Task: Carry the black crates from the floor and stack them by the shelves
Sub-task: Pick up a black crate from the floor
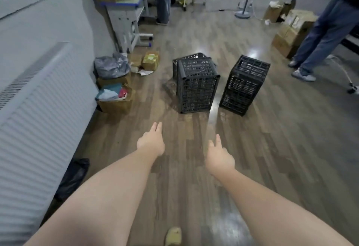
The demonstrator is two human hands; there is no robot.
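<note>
Standing on end, two black crates (pixel 198 86) (pixel 243 86), long axes vertical.

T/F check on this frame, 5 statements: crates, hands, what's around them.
1. Both hands are empty. True: the left hand and right hand reach forward, open, holding nothing.
2. The black crates sit on a table. False: the left crate and right crate stand on the wooden floor.
3. The two front crates touch each other. False: a strip of floor shows between them.
4. Another crate stands behind the left crate. True: a third crate shows behind it.
5. A hand already touches a crate. False: both hands are short of the crates, with bare floor between.
</note>
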